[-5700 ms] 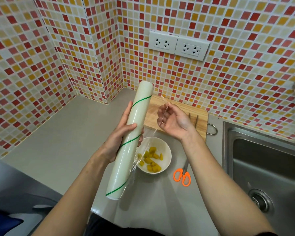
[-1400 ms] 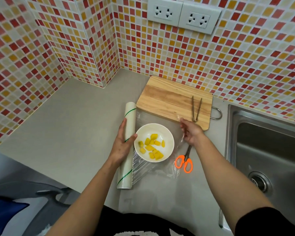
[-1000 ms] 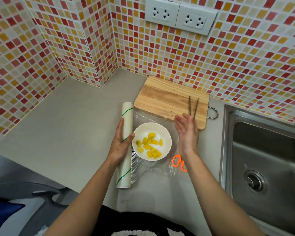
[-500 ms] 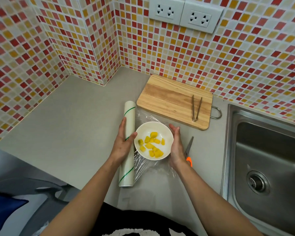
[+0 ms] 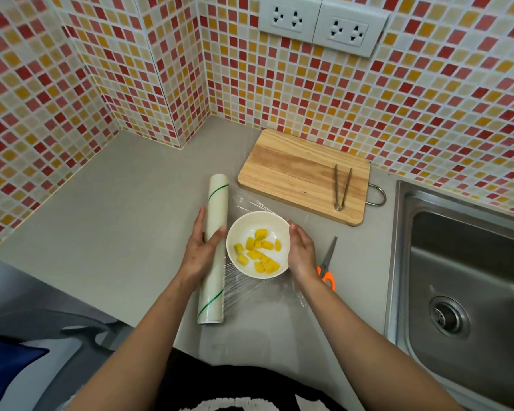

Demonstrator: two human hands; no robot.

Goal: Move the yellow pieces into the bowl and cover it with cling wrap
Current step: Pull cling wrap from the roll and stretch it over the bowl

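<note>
A white bowl [image 5: 244, 232] with several yellow pieces [image 5: 258, 253] stands on the grey counter. A clear sheet of cling wrap [image 5: 250, 289] is stretched from the roll [image 5: 214, 247] over the bowl and lies crumpled on the counter in front of it. My left hand [image 5: 201, 247] grips the middle of the roll, which lies flat just left of the bowl. My right hand [image 5: 300, 252] presses flat against the bowl's right side, fingers together, on the film.
A wooden cutting board [image 5: 303, 175] with tongs [image 5: 341, 186] lies behind the bowl against the tiled wall. Orange-handled scissors [image 5: 327, 268] lie right of my right hand. A steel sink [image 5: 463, 292] fills the right side. The counter edge runs near my body.
The roll was lowered from the air onto the counter with film drawn over the bowl. My right hand moved from the film's far edge to the bowl's right side.
</note>
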